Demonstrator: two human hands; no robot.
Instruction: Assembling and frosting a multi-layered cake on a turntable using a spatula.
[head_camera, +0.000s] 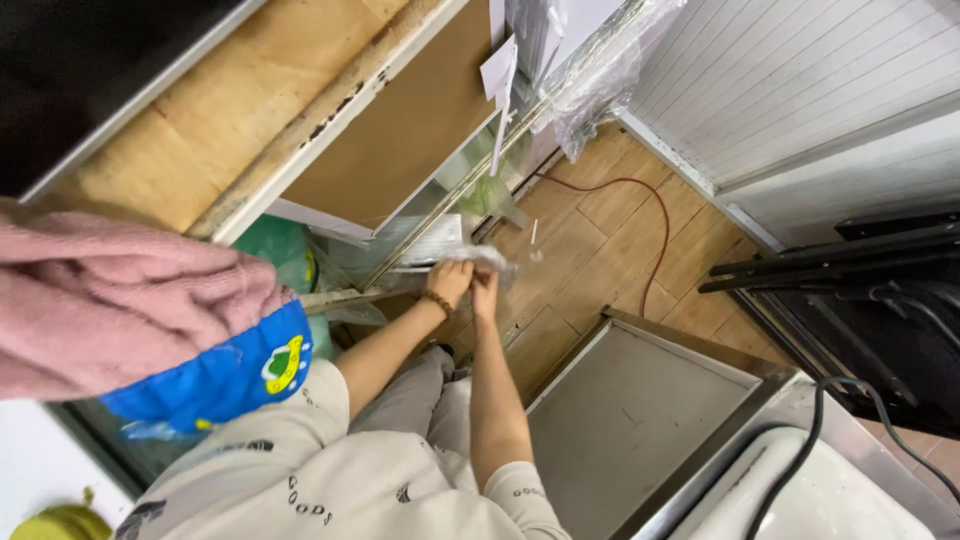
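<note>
Both my hands reach down to floor level, close together. My left hand (451, 278), with a beaded bracelet at the wrist, and my right hand (485, 290) both grip a crumpled piece of clear plastic wrap (497, 260). The wrap lies at the foot of a leaning brown board (400, 130) with a white frame. My knees in light trousers show just below my forearms.
A grey flat metal tray (640, 420) lies on the wooden floor to my right. A red cable (655, 235) runs across the floor. More clear plastic (595, 75) hangs at the top. A pink cloth (110, 300) and a blue bag (215, 375) sit at left. Black equipment (860, 300) stands at right.
</note>
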